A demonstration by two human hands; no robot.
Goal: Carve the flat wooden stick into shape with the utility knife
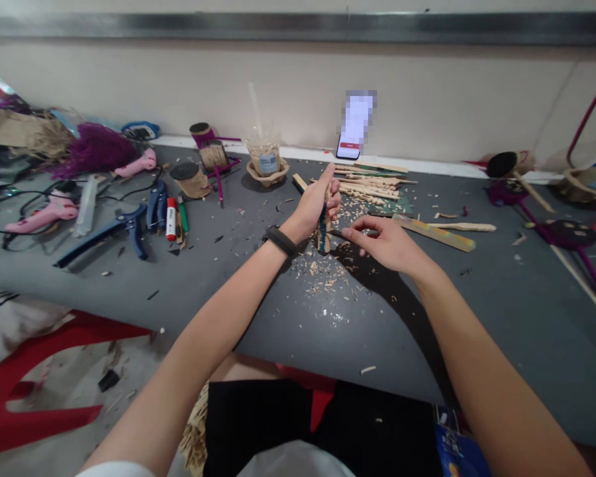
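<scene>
My left hand [318, 202] is wrapped around a short, light-brown piece with dark blue patches [324, 238], its lower end near the tabletop. It looks like wood, but the fingers cover its upper part. To its right, my right hand [377, 240] has thumb and fingers pinched on a thin dark strip [336, 233]. The strip's tip reaches the side of the blue-patched piece; whether it is a blade I cannot tell. Pale wood shavings [322, 270] lie scattered beneath both hands. Behind them rests a pile of carved wooden sticks [370, 189].
A phone [356, 126] leans on the wall beside a plastic cup [263, 149] with a straw. Blue pliers [114, 228], a red-capped marker [171, 218] and pink glue guns [47, 213] lie left. A patterned flat strip [437, 233] and purple-trimmed pieces [571, 235] lie right.
</scene>
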